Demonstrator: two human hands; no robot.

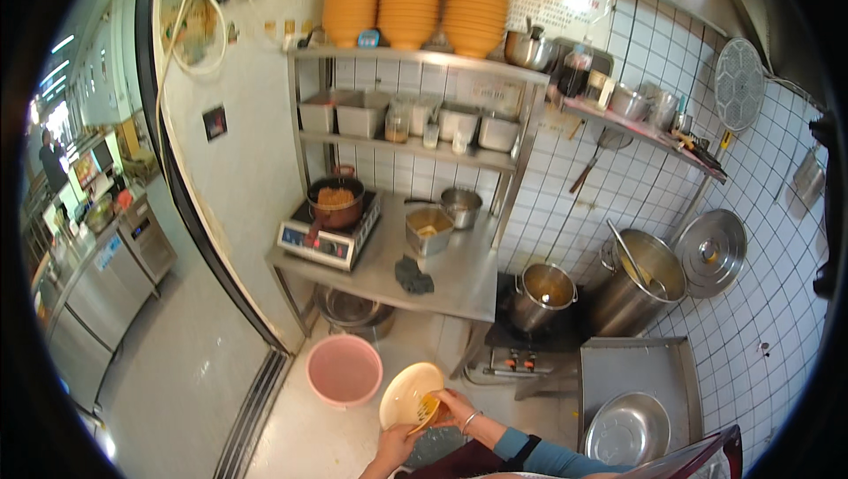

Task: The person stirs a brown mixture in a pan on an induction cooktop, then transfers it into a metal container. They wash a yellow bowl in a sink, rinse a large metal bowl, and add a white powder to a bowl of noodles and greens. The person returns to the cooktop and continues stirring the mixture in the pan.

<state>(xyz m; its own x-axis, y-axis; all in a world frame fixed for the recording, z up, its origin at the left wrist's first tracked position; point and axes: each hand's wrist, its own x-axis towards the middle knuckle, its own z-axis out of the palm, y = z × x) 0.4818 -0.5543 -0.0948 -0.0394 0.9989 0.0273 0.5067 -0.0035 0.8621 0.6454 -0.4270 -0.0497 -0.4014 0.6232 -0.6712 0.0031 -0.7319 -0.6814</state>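
Observation:
A cream-coloured bowl (pixel 405 391) is tilted in front of me above the floor. My left hand (pixel 396 446) grips its near rim from below. My right hand (pixel 456 407), with a bangle at the wrist, holds a yellow piece (pixel 427 411) with dark marks against the bowl's right side. Whether that piece is a second bowl or a scrubber, I cannot tell. Under my hands, a dark basin (pixel 437 446) is partly hidden by my arms. Left of the bowl, a pink plastic tub (pixel 344 371) stands on the floor.
A steel table (pixel 464 280) carries an induction cooker (pixel 318 244) with a pan (pixel 336 204), and a dark cloth (pixel 414 276). Right of it are a pot (pixel 544 297) on a burner and a tall stockpot (pixel 629 287). A steel basin (pixel 628 432) sits at lower right. A sliding-door track (pixel 252 413) crosses the floor.

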